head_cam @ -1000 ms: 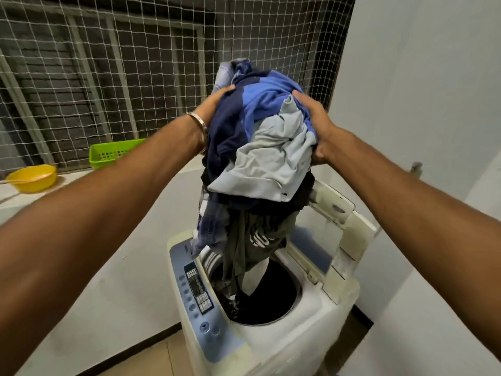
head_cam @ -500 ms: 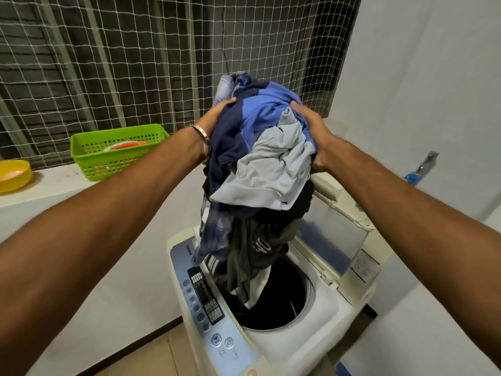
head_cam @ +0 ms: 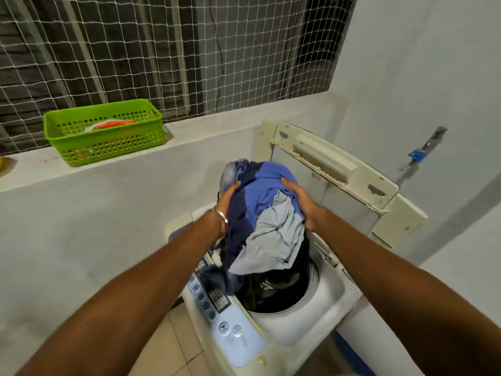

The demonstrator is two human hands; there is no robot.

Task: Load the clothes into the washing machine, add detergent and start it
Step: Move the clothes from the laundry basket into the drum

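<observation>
Both hands [head_cam: 227, 200] [head_cam: 302, 203] clasp clothes [head_cam: 267, 213] over washer [head_cam: 295, 329].

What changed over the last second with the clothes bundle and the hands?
The bundle of blue, navy and grey clothes came down: a second ago it was held high above the white top-loading washing machine; now its lower part sits in the drum opening. The left hand and right hand still clamp its sides; nothing let go. The machine's lid stays open, and the green plastic basket stays on the ledge.
</observation>
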